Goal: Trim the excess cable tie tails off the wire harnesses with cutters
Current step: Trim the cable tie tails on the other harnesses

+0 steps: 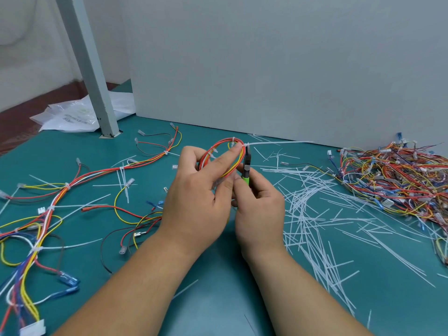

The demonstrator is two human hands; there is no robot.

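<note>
My left hand [201, 190] grips a looped wire harness [219, 147] of red, orange and yellow wires above the teal table; its forefinger lies along the loop's top. A white cable tie tail [278, 142] sticks out to the right from the loop. My right hand [260, 204] holds green-handled cutters [246, 163], whose jaws sit at the base of that tail right beside the tie head.
Cut white tie tails [312, 209] litter the teal table [218, 299] to the right. A heap of harnesses [397, 180] lies at far right. More harnesses [63, 190] spread over the left. A grey post [94, 93], plastic bags [70, 117] and a grey panel [266, 69] stand behind.
</note>
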